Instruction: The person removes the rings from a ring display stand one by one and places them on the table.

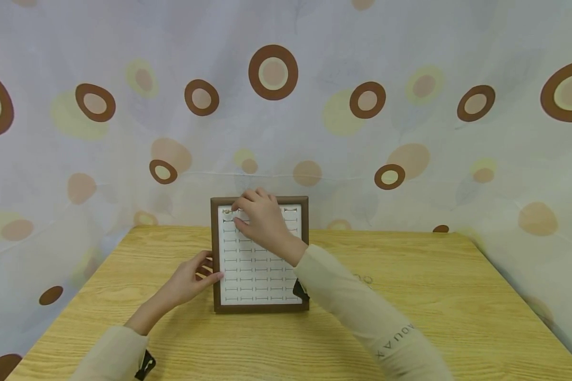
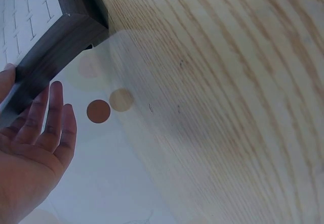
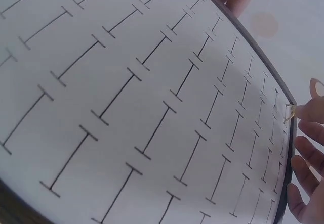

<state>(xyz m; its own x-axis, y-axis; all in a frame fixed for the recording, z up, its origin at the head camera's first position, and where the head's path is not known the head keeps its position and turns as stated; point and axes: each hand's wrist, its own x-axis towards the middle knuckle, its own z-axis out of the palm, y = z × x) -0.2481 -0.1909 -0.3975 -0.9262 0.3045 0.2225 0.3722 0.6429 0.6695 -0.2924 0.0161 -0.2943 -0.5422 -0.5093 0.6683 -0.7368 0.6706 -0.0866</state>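
A ring display tray, white with rows of short slits and a brown frame, stands upright on the table. At its left edge my left hand holds the frame, thumb on the front and fingers behind; the left wrist view shows those fingers near the frame's back. A small gold ring sits at the top-left slit. Beside it is my right hand, thumb and index fingertips apart. In the right wrist view a fingertip of the right hand appears to touch the ring.
The wooden table spreads out on both sides of the tray. Behind it hangs a pale cloth with brown and cream circles. A small black device shows at the left sleeve, another by the right sleeve.
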